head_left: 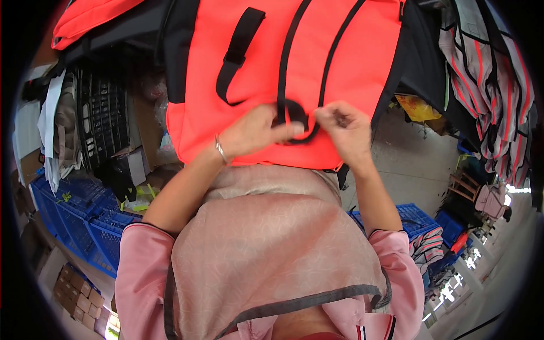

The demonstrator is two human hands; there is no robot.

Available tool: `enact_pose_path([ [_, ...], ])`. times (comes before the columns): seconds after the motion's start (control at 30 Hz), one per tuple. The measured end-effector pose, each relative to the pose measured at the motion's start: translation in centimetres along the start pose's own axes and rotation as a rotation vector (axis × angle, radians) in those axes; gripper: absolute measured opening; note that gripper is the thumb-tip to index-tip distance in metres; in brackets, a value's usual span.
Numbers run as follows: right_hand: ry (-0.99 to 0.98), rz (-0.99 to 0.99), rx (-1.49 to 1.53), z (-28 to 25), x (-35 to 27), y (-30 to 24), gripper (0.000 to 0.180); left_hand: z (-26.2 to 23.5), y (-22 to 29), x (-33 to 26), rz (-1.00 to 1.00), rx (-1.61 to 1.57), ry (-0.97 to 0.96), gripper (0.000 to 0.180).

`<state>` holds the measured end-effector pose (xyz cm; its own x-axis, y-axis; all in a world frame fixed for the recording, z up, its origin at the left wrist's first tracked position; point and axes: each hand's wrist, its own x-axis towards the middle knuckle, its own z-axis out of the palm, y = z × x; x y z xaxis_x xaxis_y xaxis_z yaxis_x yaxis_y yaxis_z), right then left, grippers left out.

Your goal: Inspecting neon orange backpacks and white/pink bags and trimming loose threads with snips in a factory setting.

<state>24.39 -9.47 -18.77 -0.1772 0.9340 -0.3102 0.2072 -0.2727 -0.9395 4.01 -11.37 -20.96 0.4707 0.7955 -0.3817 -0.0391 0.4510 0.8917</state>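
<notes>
A bright coral-red backpack [260, 62] with black side panels lies in front of me, its lower edge against my apron. Near that edge, my left hand [255, 131] is closed on a looped black strap [298, 109], thumb pointing right. My right hand [347, 129] is bent into a pinch at the right side of the same loop; motion blurs its fingertips, and part of the strap is hidden by the fingers. Farther up on the left, a second black strap [242, 39] with a buckle [234, 59] lies loose on the red fabric.
Blue plastic crates [85, 218] stand low on the left, below a black plastic crate [102, 116]. Another blue crate [413, 218] is beside my right elbow. Grey striped pieces [487, 73] hang at the far right. More red fabric [90, 20] lies at the upper left.
</notes>
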Motion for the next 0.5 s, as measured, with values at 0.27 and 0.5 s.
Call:
enact_pose_path([
  [0.27,-0.546,-0.162,-0.639,-0.3,-2.2,-3.9,0.038,1.1,0.8,0.2,0.1,0.202,-0.092,0.026],
  [0.5,-0.788,-0.162,-0.417,-5.8,-4.6,-1.2,0.031,0.8,0.3,0.9,0.022,0.211,-0.078,0.045],
])
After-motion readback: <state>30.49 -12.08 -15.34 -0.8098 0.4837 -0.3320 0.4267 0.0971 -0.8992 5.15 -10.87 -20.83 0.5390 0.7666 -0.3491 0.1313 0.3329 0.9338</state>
